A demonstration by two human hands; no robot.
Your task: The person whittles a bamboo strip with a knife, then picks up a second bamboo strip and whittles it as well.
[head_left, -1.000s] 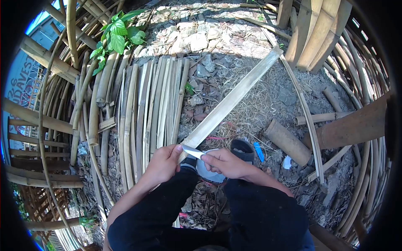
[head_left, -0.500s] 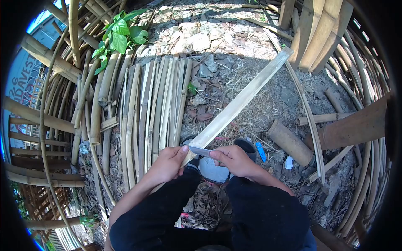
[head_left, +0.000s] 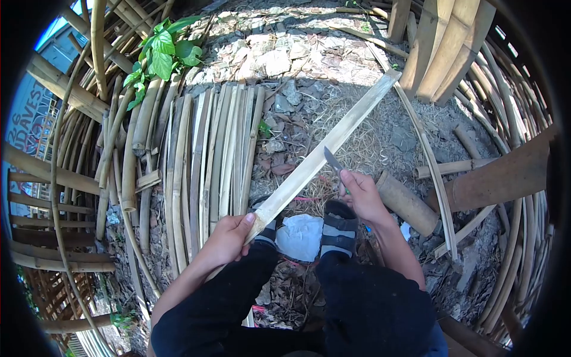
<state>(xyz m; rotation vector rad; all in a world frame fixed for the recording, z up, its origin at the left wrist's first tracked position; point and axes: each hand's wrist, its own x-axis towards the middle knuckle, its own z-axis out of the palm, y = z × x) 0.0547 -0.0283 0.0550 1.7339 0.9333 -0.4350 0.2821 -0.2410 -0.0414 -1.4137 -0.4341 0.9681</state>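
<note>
A long, pale bamboo strip [head_left: 324, 153] slants from my lap up to the far right. My left hand [head_left: 231, 239] is closed around its near end, with the thumb on top. In my right hand [head_left: 364, 195] is a knife [head_left: 334, 160], its blade pointing up and to the left. The blade lies at the strip's right edge, about midway along; whether it touches cannot be made out. The knife's handle is mostly hidden by my fingers.
Split bamboo strips [head_left: 217, 149] lie side by side at the left. A cut bamboo tube [head_left: 407, 202] rests right of my sandal [head_left: 339, 229]. A whitish block [head_left: 299, 237] sits between my feet. Thick bamboo posts [head_left: 443, 53] stand at the far right.
My right hand has moved the knife away from my left hand, up and right along the strip. The strip's far end has shifted slightly left. My left hand still grips the near end.
</note>
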